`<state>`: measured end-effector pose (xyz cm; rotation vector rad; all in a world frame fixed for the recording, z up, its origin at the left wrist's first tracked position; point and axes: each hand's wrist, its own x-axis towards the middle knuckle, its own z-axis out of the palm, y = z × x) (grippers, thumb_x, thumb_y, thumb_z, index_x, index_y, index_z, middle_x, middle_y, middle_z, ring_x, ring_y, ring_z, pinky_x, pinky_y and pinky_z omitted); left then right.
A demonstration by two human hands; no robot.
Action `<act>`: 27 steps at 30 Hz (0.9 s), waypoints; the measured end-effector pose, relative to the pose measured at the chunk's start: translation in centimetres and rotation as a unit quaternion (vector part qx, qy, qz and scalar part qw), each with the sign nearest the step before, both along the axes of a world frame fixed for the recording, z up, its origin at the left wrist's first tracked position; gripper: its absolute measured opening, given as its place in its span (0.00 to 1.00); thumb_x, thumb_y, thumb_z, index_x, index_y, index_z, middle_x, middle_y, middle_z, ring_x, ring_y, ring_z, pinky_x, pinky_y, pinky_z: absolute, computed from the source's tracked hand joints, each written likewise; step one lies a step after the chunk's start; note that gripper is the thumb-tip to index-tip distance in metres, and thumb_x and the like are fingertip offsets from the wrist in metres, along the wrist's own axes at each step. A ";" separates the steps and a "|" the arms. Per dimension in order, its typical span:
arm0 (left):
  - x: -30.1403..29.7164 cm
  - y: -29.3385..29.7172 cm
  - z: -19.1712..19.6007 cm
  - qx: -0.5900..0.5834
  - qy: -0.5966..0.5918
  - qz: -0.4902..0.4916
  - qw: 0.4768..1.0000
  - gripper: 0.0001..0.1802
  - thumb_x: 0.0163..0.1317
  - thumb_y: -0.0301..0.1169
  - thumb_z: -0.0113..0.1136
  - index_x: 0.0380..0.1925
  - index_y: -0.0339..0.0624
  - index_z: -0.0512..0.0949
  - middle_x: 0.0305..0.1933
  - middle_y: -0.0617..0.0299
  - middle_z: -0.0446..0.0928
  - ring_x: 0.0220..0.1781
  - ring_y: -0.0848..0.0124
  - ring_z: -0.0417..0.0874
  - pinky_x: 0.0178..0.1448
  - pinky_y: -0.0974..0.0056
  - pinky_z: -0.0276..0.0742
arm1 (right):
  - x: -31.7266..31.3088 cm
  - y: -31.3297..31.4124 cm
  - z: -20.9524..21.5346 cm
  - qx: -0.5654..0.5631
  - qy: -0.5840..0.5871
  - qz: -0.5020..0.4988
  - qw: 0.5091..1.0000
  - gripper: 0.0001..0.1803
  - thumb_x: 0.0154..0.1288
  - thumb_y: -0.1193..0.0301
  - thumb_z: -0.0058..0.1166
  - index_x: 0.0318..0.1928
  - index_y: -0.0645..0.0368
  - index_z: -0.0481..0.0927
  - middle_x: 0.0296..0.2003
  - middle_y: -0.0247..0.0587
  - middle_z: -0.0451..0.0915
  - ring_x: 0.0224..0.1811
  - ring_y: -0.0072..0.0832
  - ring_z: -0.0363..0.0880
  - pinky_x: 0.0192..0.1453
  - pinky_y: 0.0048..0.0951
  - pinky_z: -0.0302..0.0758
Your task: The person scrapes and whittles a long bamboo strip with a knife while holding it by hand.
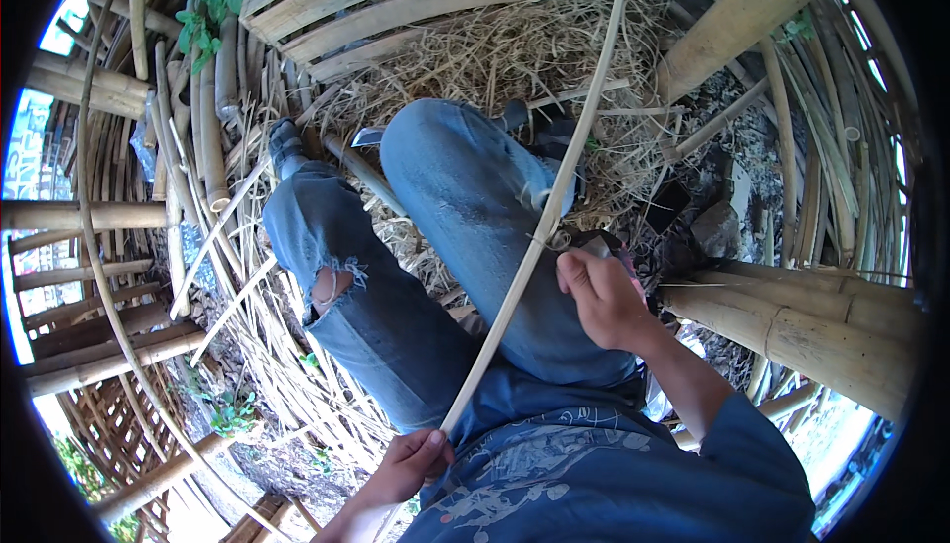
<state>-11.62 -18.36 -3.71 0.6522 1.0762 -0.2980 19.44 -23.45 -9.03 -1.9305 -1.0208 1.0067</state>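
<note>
Where left fingers (432, 440) pinch, a pale strip (554, 197) lies between.

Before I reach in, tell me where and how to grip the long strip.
Probably pinch the strip across its narrow width, on the stretch toward its free far end, from the picture's left: the left hand grips it low, and the right hand is close beside its middle, on the right.

Soft, even shade covers the jeans (455, 182) at the centre, leaving their creases legible. Daylight burns out to white at nine and four o'clock, fringed blue. Strips (836, 157) near three o'clock look bowed along the rim, beyond which the corners fall black.
</note>
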 end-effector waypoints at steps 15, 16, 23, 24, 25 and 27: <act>12.0 5.3 -2.4 0.062 -0.061 0.013 0.996 0.17 0.72 0.37 0.45 0.46 0.35 0.77 0.21 0.69 0.66 0.21 0.83 0.60 0.24 0.75 0.53 | -2.7 -0.3 -0.8 0.121 -0.324 0.090 0.934 0.17 0.70 0.61 0.46 0.26 0.58 0.67 0.16 0.40 0.70 0.15 0.35 0.76 0.15 0.31 0.71; 12.4 5.5 -2.7 0.018 -0.068 0.035 0.997 0.17 0.72 0.37 0.46 0.45 0.35 0.77 0.21 0.69 0.66 0.20 0.82 0.59 0.23 0.75 0.53 | -2.7 -0.3 -0.9 0.121 -0.323 0.089 0.934 0.17 0.70 0.61 0.46 0.26 0.58 0.67 0.16 0.40 0.70 0.15 0.35 0.76 0.15 0.31 0.71; 13.3 5.6 -3.3 -0.163 -0.121 0.131 0.970 0.16 0.72 0.39 0.45 0.41 0.38 0.76 0.20 0.72 0.63 0.17 0.83 0.55 0.20 0.76 0.50 | -2.5 -0.4 -1.1 0.138 -0.316 0.113 0.932 0.17 0.69 0.60 0.47 0.26 0.58 0.67 0.16 0.40 0.69 0.15 0.35 0.76 0.16 0.31 0.72; 13.4 5.5 -3.3 -0.164 -0.120 0.131 0.970 0.16 0.72 0.39 0.45 0.41 0.38 0.76 0.20 0.72 0.63 0.17 0.83 0.55 0.20 0.76 0.50 | -2.5 -0.4 -1.2 0.141 -0.313 0.112 0.933 0.17 0.69 0.60 0.47 0.26 0.58 0.67 0.16 0.40 0.70 0.15 0.35 0.76 0.16 0.31 0.72; 13.5 5.3 -3.3 -0.160 -0.119 0.137 0.970 0.16 0.72 0.39 0.45 0.41 0.38 0.76 0.20 0.73 0.62 0.17 0.83 0.54 0.20 0.75 0.49 | -2.6 -0.4 -1.1 0.140 -0.312 0.112 0.933 0.17 0.69 0.60 0.47 0.26 0.58 0.67 0.16 0.40 0.70 0.15 0.35 0.76 0.16 0.31 0.72; 13.6 5.0 -3.2 -0.157 -0.117 0.141 0.971 0.16 0.72 0.40 0.44 0.40 0.38 0.75 0.19 0.73 0.60 0.17 0.84 0.53 0.20 0.75 0.49 | -2.8 -0.3 -0.9 0.112 -0.313 0.105 0.937 0.15 0.67 0.64 0.49 0.26 0.58 0.66 0.17 0.41 0.69 0.17 0.36 0.75 0.17 0.34 0.69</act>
